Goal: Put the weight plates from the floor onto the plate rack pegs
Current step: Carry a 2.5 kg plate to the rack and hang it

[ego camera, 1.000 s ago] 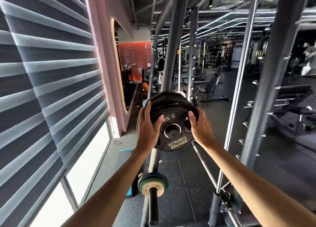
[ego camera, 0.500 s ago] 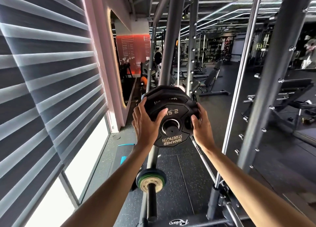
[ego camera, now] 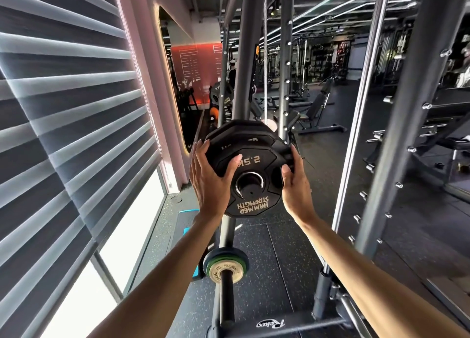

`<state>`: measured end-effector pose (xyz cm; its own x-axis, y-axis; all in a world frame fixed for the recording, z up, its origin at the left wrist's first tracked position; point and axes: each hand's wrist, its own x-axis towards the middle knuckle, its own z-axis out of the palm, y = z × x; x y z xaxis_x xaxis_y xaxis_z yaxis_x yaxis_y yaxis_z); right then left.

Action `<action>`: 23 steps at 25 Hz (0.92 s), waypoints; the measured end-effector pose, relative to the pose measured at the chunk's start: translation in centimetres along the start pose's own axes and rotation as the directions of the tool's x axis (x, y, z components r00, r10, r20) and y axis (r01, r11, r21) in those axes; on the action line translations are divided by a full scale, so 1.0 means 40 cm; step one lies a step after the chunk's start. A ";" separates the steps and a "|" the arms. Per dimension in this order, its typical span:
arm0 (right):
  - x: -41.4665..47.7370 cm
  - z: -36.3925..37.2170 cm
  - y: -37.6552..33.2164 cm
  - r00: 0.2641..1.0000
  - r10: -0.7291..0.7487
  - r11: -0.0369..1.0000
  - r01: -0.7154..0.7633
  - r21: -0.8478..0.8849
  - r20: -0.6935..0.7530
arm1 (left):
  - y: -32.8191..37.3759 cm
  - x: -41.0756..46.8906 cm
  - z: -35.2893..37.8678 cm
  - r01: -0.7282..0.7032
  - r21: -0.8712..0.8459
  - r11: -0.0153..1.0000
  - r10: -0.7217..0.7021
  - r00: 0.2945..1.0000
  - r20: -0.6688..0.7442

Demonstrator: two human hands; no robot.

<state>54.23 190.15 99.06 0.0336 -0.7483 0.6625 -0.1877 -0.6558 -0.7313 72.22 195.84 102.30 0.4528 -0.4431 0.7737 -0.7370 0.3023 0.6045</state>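
Observation:
A small black 2.5 kg weight plate [ego camera: 256, 202] marked HAMMER STRENGTH hangs upside down on a rack peg [ego camera: 249, 190], whose end shows through the plate's centre hole. Larger black plates [ego camera: 239, 136] sit behind it on the same peg. My left hand [ego camera: 211, 177] grips the plate's left edge, thumb across its face. My right hand [ego camera: 295, 185] holds the right edge. The peg sticks out from a grey upright post [ego camera: 250, 57].
A lower peg [ego camera: 226, 297] below carries green and cream plates [ego camera: 225, 267]. Window blinds [ego camera: 63, 134] fill the left. Further rack uprights with pegs [ego camera: 396, 134] stand right. Black rubber floor [ego camera: 279, 274] lies below, benches and machines behind.
The plate has slid onto the peg, whose end now shows in the hole. Both hands stay on its edges, and the view has come closer.

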 end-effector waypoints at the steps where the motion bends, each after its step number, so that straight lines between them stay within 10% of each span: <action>1: -0.002 0.006 0.003 1.000 -0.021 1.000 0.021 0.001 -0.007 | -0.002 0.000 0.003 -0.023 0.036 0.999 0.024 0.999 -0.021; 14: 0.060 0.079 0.082 0.967 -0.229 0.973 0.229 -0.012 -0.111 | -0.082 0.035 0.073 -0.140 0.103 0.985 0.157 0.970 -0.183; 23: 0.057 0.007 0.046 0.989 -0.111 0.981 0.124 -0.147 0.094 | -0.037 0.030 0.014 0.000 0.088 0.996 -0.002 1.000 0.027</action>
<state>54.24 187.21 99.15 0.1463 -0.6770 0.7213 -0.3247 -0.7217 -0.6114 73.56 194.40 102.23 0.4411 -0.4662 0.7669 -0.7784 0.2266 0.5855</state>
